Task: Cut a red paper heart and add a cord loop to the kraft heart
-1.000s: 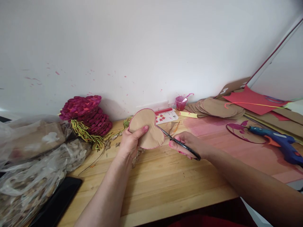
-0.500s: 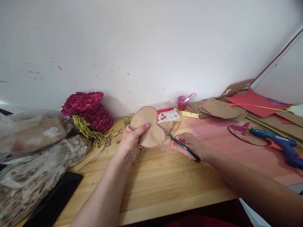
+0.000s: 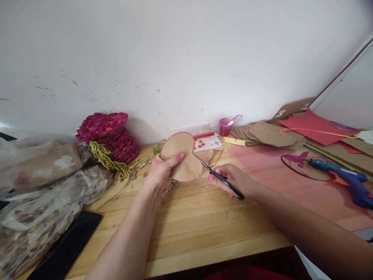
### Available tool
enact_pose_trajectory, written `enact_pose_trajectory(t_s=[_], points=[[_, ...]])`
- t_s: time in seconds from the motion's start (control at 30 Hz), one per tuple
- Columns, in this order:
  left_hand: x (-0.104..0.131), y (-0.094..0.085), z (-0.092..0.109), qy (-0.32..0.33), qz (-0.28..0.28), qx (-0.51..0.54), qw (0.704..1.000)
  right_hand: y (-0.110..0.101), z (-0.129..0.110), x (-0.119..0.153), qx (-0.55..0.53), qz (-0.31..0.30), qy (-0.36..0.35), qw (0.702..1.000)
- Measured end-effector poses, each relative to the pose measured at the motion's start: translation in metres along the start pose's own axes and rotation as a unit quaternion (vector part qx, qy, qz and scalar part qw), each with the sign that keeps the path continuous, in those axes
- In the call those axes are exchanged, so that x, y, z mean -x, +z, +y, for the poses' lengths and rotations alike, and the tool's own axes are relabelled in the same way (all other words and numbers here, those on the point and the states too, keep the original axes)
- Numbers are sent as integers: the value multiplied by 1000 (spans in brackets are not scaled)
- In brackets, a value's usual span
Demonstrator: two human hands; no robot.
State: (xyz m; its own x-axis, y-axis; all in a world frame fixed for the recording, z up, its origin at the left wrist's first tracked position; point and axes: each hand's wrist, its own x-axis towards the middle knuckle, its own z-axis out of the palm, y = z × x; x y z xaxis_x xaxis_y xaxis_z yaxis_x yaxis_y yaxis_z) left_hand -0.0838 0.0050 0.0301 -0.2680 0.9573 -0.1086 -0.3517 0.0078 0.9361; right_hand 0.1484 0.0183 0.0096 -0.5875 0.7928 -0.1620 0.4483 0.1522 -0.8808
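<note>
My left hand [image 3: 163, 169] pinches a tan cardboard heart [image 3: 182, 146] with a magenta edge, thumb flat on its face and fingers behind. The heart is tilted, its notch toward the right, and held above the wooden table. In my right hand [image 3: 230, 179] is a pair of scissors [image 3: 221, 178] with black handles. Their blades reach the heart's notch at its right edge. How far the blades are apart is hard to make out. Behind the heart lie small brown scraps [image 3: 169, 188], partly hidden by it.
Magenta petalled pieces [image 3: 107, 134] with yellow-green cords stand stacked at left, near plastic bags [image 3: 52, 198] and a black phone [image 3: 70, 241]. A pink cup [image 3: 226, 126], cardboard ovals [image 3: 271, 134], red sheets [image 3: 317, 122] and a blue glue gun [image 3: 346, 181] sit at right.
My right hand and the scissors' handles have shifted very slightly left. The heart stays nearly still in my left hand, and the blades remain at its notch.
</note>
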Motion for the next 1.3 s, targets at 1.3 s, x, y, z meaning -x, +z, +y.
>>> enact_pose_trajectory(t_s=[1.3], points=[[3, 11, -5, -27, 34, 95, 995, 7, 9, -12, 2, 82, -24, 996]])
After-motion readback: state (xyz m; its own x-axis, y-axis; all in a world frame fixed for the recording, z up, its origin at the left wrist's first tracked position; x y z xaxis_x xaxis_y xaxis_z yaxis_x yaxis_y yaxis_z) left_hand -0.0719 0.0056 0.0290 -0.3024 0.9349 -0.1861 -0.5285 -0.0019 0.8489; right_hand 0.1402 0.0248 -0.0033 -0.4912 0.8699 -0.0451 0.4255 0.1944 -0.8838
